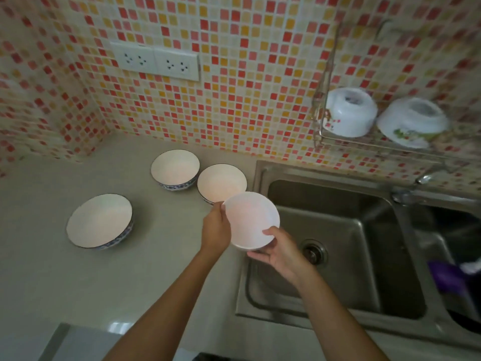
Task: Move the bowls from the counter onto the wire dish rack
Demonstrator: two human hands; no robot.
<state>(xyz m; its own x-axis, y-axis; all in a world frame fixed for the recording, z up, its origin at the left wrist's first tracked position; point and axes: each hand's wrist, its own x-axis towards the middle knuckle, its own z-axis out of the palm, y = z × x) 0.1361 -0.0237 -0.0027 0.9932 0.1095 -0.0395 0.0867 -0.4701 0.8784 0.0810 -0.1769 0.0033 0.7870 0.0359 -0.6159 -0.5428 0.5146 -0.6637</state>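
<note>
Dim, soft light; edges bend, and the right side seems blurred.

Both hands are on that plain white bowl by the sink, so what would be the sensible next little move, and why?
Probably lift the white bowl up and to the right toward the wire dish rack on the wall. The left hand and right hand already grip its rim, two bowls sit upside down on the rack, and there looks to be room further right, though that end is blurred.

held bowl (251, 220) plain white | 3 counter bowls (175, 169) white inside, blue-patterned outside | wall tiles (250, 82) red-orange-cream mosaic | sink (338, 230) grey steel
</note>
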